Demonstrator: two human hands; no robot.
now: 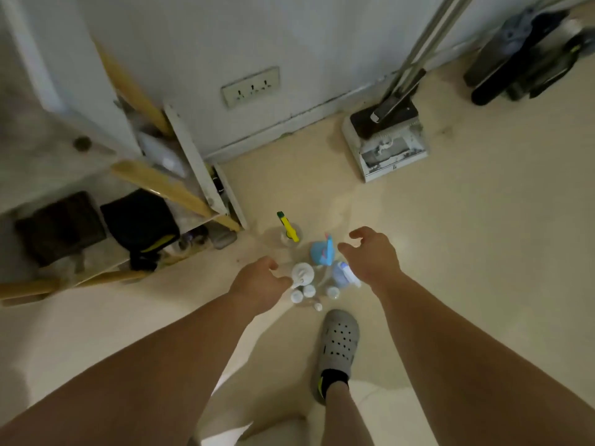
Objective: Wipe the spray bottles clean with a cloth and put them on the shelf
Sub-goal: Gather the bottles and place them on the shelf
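Observation:
Several spray bottles stand in a cluster on the pale floor below my hands. A clear bottle with a yellow and green trigger (288, 229) is farthest. A blue-headed bottle (323, 251) stands in the middle. A white-capped bottle (302, 275) is beside my left hand (261, 282), whose fingers are curled and apart just left of it. Small white-capped bottles (302, 294) sit nearest my foot. My right hand (373, 255) hovers open over the right of the cluster, above a pale blue bottle (343, 274). No cloth is visible.
A white and wood shelf unit (193, 162) stands at the left, holding dark bags (141, 223). A dustpan and broom (386, 140) lean on the wall at the back right. My grey clog (339, 341) is on the floor just behind the bottles.

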